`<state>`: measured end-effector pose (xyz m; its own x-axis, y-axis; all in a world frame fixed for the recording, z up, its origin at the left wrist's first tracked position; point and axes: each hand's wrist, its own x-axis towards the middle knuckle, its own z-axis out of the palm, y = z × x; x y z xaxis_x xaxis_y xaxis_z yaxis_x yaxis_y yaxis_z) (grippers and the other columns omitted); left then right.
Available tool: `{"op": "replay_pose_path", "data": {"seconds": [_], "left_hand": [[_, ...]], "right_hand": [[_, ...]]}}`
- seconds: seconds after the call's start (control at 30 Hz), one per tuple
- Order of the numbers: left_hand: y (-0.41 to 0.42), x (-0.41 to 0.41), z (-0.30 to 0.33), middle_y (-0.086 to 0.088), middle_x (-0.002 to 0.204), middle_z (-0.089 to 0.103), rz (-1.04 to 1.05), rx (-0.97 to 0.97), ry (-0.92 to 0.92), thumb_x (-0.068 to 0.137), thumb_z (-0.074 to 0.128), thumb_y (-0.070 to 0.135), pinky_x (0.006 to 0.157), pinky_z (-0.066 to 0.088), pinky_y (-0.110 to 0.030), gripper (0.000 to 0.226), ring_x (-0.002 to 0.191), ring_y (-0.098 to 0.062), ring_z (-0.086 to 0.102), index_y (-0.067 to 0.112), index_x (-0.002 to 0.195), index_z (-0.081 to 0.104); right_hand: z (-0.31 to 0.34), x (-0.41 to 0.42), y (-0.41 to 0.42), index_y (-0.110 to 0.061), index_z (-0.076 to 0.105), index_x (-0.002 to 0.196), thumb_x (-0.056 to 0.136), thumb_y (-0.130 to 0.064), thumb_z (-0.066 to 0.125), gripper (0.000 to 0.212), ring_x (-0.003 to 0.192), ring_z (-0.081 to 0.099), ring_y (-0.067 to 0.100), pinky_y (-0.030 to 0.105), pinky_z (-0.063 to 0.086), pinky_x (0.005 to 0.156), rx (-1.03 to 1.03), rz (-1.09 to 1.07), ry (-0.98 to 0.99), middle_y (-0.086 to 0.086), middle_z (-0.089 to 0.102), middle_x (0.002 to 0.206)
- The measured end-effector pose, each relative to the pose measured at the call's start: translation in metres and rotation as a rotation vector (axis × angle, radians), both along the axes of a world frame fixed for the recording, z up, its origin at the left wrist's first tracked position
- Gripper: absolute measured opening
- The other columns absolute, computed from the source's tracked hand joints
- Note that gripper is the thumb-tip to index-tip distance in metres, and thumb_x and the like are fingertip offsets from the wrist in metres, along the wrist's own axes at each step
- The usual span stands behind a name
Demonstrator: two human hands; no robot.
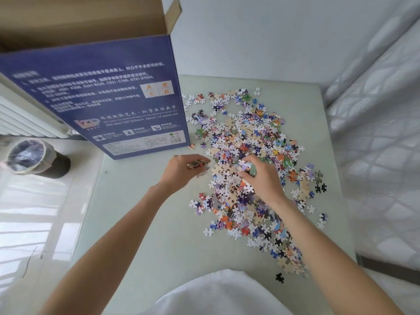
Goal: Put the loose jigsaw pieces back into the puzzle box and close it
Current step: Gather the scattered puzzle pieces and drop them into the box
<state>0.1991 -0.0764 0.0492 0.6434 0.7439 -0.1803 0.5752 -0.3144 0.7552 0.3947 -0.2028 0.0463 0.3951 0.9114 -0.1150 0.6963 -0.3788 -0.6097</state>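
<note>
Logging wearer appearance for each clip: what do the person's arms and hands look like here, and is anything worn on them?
Both forearms are bare up to the frame's bottom edge: no sleeves in view. The left hand and right hand carry no gloves, and no rings, watch or bracelets are visible. A white garment shows at the bottom centre, over the person's body.

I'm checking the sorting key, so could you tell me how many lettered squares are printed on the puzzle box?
4, in a two-by-two grid on the blue puzzle box: A upper left, B upper right, C lower left, D lower right. Other faces are hidden.
</note>
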Motion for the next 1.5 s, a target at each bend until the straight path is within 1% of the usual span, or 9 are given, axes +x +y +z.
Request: {"op": "replay_pose_path", "data": {"seconds": [0.13, 0.27, 0.37, 0.53, 0.67, 0.83, 1.1, 1.27, 1.5], "left_hand": [[0.019, -0.012, 0.079, 0.011, 0.091, 0.068, -0.029, 0.216, -0.197, 0.082, 0.069, 0.019, 0.07, 0.044, -0.003, 0.021, 0.077, 0.0, 0.063, 0.02, 0.103, 0.071], [0.059, -0.034, 0.167, 0.01, 0.094, 0.068, 0.057, 0.443, -0.385, 0.084, 0.067, 0.016, 0.076, 0.049, -0.009, 0.021, 0.085, -0.001, 0.065, 0.02, 0.104, 0.069], [0.094, -0.049, 0.213, 0.009, 0.094, 0.069, 0.155, 0.572, -0.473, 0.084, 0.068, 0.017, 0.076, 0.051, -0.012, 0.02, 0.086, -0.002, 0.066, 0.019, 0.104, 0.069], [0.147, -0.067, 0.224, 0.005, 0.092, 0.07, 0.146, 0.616, -0.201, 0.085, 0.067, 0.018, 0.074, 0.047, -0.007, 0.018, 0.086, -0.008, 0.065, 0.022, 0.102, 0.07], [0.166, -0.082, 0.209, -0.002, 0.1, 0.071, 0.102, 0.61, 0.006, 0.085, 0.066, 0.021, 0.077, 0.047, -0.022, 0.024, 0.089, -0.016, 0.065, 0.019, 0.108, 0.068], [0.174, -0.094, 0.206, 0.001, 0.102, 0.07, 0.127, 0.599, 0.044, 0.086, 0.063, 0.035, 0.077, 0.047, -0.028, 0.028, 0.092, -0.018, 0.063, 0.021, 0.11, 0.067], [0.174, -0.103, 0.206, 0.009, 0.089, 0.068, 0.084, 0.608, 0.103, 0.09, 0.053, 0.04, 0.075, 0.051, -0.034, 0.023, 0.082, -0.015, 0.062, 0.028, 0.107, 0.063], [0.172, -0.11, 0.202, 0.013, 0.078, 0.066, 0.077, 0.643, 0.067, 0.09, 0.055, 0.036, 0.068, 0.049, -0.032, 0.013, 0.071, -0.01, 0.06, 0.029, 0.094, 0.065], [0.163, -0.116, 0.201, 0.014, 0.079, 0.063, 0.04, 0.761, -0.014, 0.084, 0.066, 0.033, 0.066, 0.051, -0.034, 0.008, 0.077, -0.01, 0.057, 0.032, 0.089, 0.072]], "right_hand": [[0.058, -0.007, 0.027, -0.01, 0.062, 0.114, 0.081, -0.02, 0.071, 0.036, 0.036, 0.036, 0.002, 0.011, 0.034, 0.045, 0.172, 0.08, -0.01, -0.014, 0.044, 0.053], [0.119, -0.011, 0.065, -0.013, 0.061, 0.114, 0.08, -0.025, 0.071, 0.037, 0.046, 0.042, 0.008, 0.015, 0.034, 0.049, 0.34, 0.151, -0.057, 0.004, 0.058, 0.062], [0.165, -0.014, 0.096, -0.013, 0.061, 0.111, 0.08, -0.024, 0.072, 0.034, 0.046, 0.036, 0.0, 0.009, 0.032, 0.048, 0.463, 0.165, -0.077, -0.011, 0.046, 0.057], [0.227, -0.023, 0.153, -0.012, 0.063, 0.104, 0.079, -0.021, 0.073, 0.029, 0.049, 0.044, 0.0, 0.008, 0.029, 0.05, 0.658, 0.216, -0.122, -0.025, 0.046, 0.066], [0.255, -0.045, 0.199, -0.013, 0.063, 0.101, 0.079, -0.021, 0.072, 0.025, 0.055, 0.048, -0.002, 0.007, 0.028, 0.054, 0.76, 0.298, -0.121, -0.021, 0.054, 0.071], [0.247, -0.078, 0.241, -0.017, 0.063, 0.105, 0.083, -0.024, 0.068, 0.023, 0.059, 0.051, 0.012, 0.017, 0.039, 0.06, 0.643, 0.559, -0.195, 0.0, 0.067, 0.082], [0.221, -0.096, 0.265, -0.014, 0.064, 0.098, 0.083, -0.016, 0.068, 0.017, 0.079, 0.061, 0.015, 0.029, 0.047, 0.074, 0.518, 0.763, -0.297, -0.002, 0.066, 0.09], [0.214, -0.098, 0.267, -0.017, 0.068, 0.093, 0.084, -0.023, 0.066, 0.011, 0.081, 0.059, 0.018, 0.039, 0.048, 0.075, 0.473, 0.759, -0.374, -0.002, 0.06, 0.097], [0.216, -0.102, 0.262, -0.028, 0.068, 0.101, 0.089, -0.043, 0.055, 0.023, 0.084, 0.061, 0.018, 0.035, 0.048, 0.074, 0.351, 0.659, -0.459, -0.003, 0.069, 0.092]]}}
